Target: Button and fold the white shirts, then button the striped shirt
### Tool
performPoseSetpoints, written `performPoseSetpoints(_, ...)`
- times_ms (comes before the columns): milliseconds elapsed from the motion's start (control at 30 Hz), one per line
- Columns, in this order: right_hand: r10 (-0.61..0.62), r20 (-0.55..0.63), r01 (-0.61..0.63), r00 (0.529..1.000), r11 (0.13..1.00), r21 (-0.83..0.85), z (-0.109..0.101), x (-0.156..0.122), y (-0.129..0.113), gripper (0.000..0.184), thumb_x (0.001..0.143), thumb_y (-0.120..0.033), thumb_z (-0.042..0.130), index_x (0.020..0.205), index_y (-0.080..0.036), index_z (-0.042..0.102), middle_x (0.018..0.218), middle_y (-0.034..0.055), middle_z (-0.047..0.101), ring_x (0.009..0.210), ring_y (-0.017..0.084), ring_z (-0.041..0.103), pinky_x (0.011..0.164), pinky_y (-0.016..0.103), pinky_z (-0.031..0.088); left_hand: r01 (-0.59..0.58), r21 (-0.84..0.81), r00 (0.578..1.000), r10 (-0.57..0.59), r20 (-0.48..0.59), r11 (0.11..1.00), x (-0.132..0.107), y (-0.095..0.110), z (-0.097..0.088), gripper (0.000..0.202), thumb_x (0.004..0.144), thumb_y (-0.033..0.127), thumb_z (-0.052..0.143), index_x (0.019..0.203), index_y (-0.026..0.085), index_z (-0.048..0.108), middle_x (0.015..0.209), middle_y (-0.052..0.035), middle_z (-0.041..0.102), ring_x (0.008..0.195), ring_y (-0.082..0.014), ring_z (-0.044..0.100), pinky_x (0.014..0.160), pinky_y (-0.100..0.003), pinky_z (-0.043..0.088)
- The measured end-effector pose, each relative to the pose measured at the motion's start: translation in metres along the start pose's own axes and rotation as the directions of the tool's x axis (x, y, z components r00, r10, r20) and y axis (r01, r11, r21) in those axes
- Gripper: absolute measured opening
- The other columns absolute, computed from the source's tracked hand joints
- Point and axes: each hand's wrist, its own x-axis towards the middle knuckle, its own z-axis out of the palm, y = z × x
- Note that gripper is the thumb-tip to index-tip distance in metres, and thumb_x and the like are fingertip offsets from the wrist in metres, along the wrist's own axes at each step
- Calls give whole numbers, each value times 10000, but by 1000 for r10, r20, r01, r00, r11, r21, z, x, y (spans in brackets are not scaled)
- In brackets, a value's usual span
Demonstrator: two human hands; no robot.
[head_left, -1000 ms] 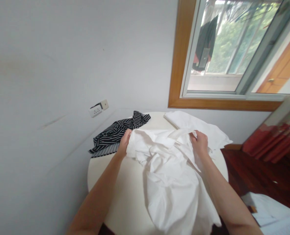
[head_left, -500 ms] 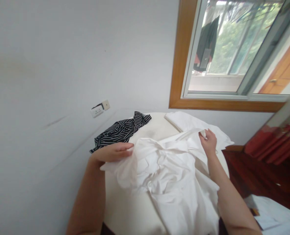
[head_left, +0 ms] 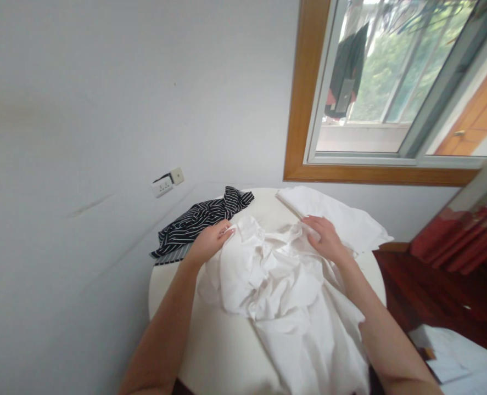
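Note:
A crumpled white garment (head_left: 284,280) lies across the round cream table (head_left: 222,351) and drapes toward me over its near side. My left hand (head_left: 210,241) is closed on the garment's far left edge, thumb against fingers. At the far right edge of the garment, my right hand (head_left: 326,237) rests on the cloth with its fingers stretched out. A black-and-white striped garment (head_left: 197,222) is bunched just beyond my left hand. Past my right hand lies a folded white cloth (head_left: 337,211).
A white wall with a socket (head_left: 163,186) stands behind the table. The wood-framed window (head_left: 375,173) is at the back right, beside a red and cream curtain (head_left: 453,241). White items (head_left: 461,356) sit low at the right above the dark red floor (head_left: 408,285).
Both hands have come inward, the left also farther from me. The white garment's top is gathered narrower. My right fingers have gone from pinching the cloth to stretched out.

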Motion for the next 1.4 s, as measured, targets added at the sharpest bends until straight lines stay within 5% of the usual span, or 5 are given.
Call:
performPoseSetpoints(267,-84,269,92,959,996,-17,31,33,-35,308,840,-253,563,1144,-251,611,1325,95,549,1320,271,382,1062,517,239,94,10,995,-93,-47,996,1,-17,-2,278,856,445,449,909,220,605,836,-16,682,789,-189,623,708,-256,418)
performPoseSetpoints(433,-75,347,38,935,993,110,17,61,-18,179,905,-311,485,951,-204,622,901,44,692,888,183,629,813,293,427,89,-48,993,-92,-72,995,5,-7,-5,310,892,454,385,932,199,557,831,-7,657,745,-173,595,691,-261,432)
performPoseSetpoints(833,268,14,-256,963,934,-249,38,132,-1,296,937,-362,470,1030,-125,620,958,134,642,892,209,537,805,375,362,284,448,942,-158,-297,848,103,-2,33,347,931,387,383,1149,161,531,967,-146,656,945,-285,601,759,-344,411)
performPoseSetpoints(1167,-99,365,94,926,995,30,48,64,-18,272,906,-287,510,1139,-228,636,1150,55,654,1057,183,576,938,299,401,53,394,984,19,-176,918,52,-29,76,289,899,248,423,1092,193,631,1095,-98,630,1046,-244,537,948,-373,393)
performPoseSetpoints(1400,76,438,7,896,983,-185,69,3,-35,517,912,-164,400,1416,-279,399,1461,106,408,1355,281,349,1050,522,308,-1,293,988,47,-149,956,19,-19,108,383,950,305,348,1228,187,582,1283,-111,581,1175,-227,517,1016,-396,389)
